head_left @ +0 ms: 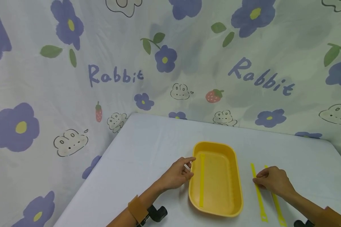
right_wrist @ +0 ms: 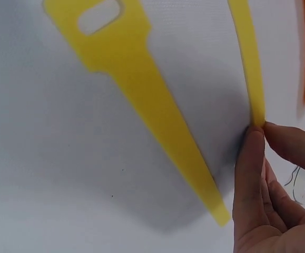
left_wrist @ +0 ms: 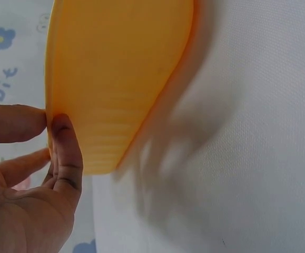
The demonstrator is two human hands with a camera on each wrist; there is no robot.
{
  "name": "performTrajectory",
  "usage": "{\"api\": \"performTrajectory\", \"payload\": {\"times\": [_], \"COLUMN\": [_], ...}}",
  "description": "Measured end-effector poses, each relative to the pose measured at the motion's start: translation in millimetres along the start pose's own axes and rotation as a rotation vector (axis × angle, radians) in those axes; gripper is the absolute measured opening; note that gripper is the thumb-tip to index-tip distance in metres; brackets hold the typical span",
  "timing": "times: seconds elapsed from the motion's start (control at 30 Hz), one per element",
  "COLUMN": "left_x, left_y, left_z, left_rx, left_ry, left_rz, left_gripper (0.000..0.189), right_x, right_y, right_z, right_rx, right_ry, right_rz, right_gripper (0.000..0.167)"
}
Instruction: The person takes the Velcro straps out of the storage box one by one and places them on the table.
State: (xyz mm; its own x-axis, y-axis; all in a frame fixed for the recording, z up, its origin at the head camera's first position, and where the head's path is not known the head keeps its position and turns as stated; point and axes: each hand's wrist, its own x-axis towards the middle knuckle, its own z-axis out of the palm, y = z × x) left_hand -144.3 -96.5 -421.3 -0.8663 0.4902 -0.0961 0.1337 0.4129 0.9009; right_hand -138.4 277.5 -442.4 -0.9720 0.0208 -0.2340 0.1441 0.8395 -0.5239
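My left hand [head_left: 177, 173] grips the left rim of a yellow-orange plastic tray [head_left: 238, 189], with thumb and fingers on the rim in the left wrist view. Inside the tray, along its left side, lies a thin yellow strip [head_left: 202, 179]. To the right of the tray, my right hand [head_left: 274, 180] pinches a flat yellow strip [right_wrist: 251, 68] between thumb and fingers, partway along its length. Beside it a second yellow strip [right_wrist: 160, 113] lies on the table; its wide head has an oblong slot and its body narrows toward the far end.
A white-covered table [head_left: 147, 145] lies under everything. Behind it hangs a pale curtain [head_left: 187, 56] printed with purple flowers, rabbits and strawberries. Each wrist wears a brown band [head_left: 138, 208] with a small black camera [head_left: 158, 213].
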Motion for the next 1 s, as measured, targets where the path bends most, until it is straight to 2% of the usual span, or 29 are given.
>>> {"api": "performTrajectory", "payload": {"times": [0.23, 0.53, 0.77, 0.9, 1.0], "left_x": [-1.0, -2.1, -1.0, -0.1, 0.3], "left_y": [0.1, 0.3, 2.4, 3.9, 5.0], "left_z": [0.5, 0.7, 0.0, -1.1, -2.2], "left_rx": [0.002, 0.003, -0.01, -0.013, -0.011], "left_ry": [0.0, 0.0, -0.001, -0.002, -0.001], "left_rz": [-0.002, -0.003, -0.007, -0.007, -0.012], "left_gripper": [0.057, 0.057, 0.056, 0.056, 0.057], "right_x": [-0.8, -3.0, -0.8, -1.6, -3.2], "right_y": [-1.5, -8.3, -12.5, -19.3, -26.4], "right_z": [-2.8, -9.6, -12.0, -14.9, -17.1], "right_rx": [0.007, -0.016, -0.057, -0.088, -0.091], "right_ry": [0.0, 0.037, 0.058, 0.099, 0.136], "right_rz": [-0.019, -0.092, -0.132, -0.175, -0.228], "right_gripper": [0.039, 0.039, 0.052, 0.058, 0.056]}}
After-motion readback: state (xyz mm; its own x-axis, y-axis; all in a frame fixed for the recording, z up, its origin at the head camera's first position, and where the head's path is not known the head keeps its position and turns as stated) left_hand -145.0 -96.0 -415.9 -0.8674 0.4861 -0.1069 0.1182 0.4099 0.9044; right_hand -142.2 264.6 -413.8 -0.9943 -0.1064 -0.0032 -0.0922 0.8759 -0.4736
